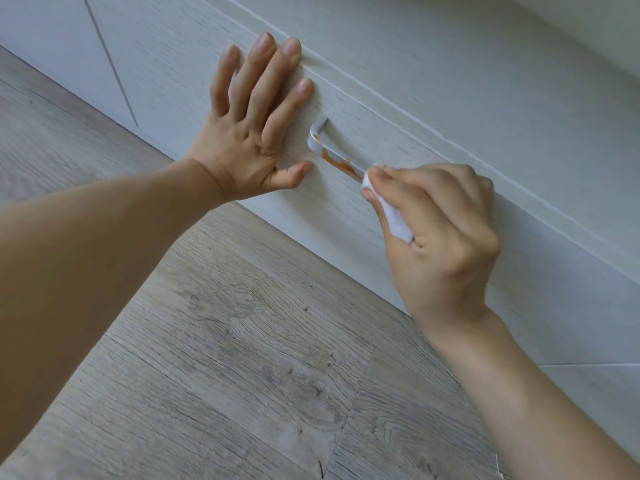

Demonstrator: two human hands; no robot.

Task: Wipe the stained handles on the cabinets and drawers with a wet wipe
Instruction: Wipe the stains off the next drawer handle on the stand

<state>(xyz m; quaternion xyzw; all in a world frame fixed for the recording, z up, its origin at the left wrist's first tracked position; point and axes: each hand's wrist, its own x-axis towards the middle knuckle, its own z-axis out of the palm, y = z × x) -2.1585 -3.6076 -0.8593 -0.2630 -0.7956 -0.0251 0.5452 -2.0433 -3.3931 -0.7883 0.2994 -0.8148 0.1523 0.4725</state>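
A pale metal bar handle (pixel 320 140) is fixed to a white wood-grain drawer front (pixel 433 133). An orange stain (pixel 337 162) smears the middle of its bar. My right hand (pixel 440 233) pinches a folded white wet wipe (pixel 393 220) and presses its tip against the handle just right of the stain, hiding the handle's right end. My left hand (pixel 252 119) lies flat with spread, straight fingers on the drawer front, just left of the handle.
The drawer above (pixel 485 64) is separated by a thin gap. More white cabinet fronts (pixel 52 46) stand at the far left. Grey wood-plank floor (pixel 242 358) runs below the drawers, and a lighter panel (pixel 588 393) shows at the lower right.
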